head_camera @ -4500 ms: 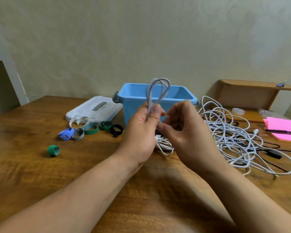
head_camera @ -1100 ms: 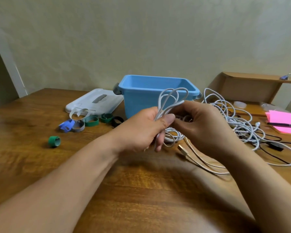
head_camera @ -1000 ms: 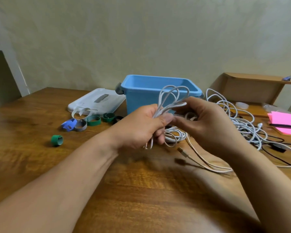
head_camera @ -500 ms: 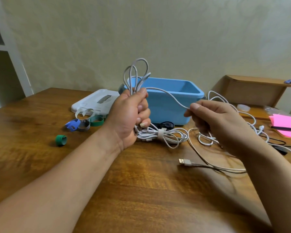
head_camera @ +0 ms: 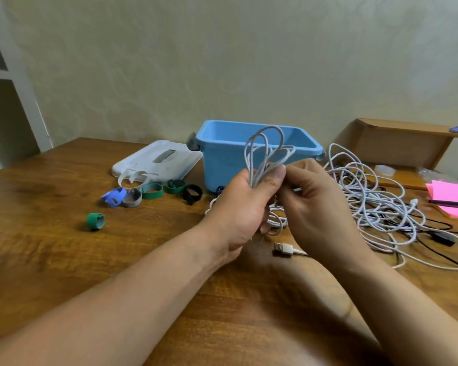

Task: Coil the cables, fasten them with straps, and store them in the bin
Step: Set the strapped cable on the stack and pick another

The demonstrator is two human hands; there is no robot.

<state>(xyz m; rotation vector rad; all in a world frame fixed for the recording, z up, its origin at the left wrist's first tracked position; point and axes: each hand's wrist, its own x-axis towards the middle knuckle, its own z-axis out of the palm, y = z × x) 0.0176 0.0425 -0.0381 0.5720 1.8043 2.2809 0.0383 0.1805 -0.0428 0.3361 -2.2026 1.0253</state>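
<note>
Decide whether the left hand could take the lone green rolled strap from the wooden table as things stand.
Probably not yet: the left hand grips the coiled white cable, so it is full. Otherwise the way looks free: the green rolled strap lies alone on the wooden table.

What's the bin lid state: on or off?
Off. The blue bin is open-topped; the white lid lies flat on the table beside it.

A wooden table [head_camera: 50,260] carries a white lid [head_camera: 156,162] lying flat toward its far left side. At the far right a cardboard box [head_camera: 397,146] lies open on its side. In front of the box, a black pen [head_camera: 452,204] rests on a pink notepad [head_camera: 447,191].
</note>
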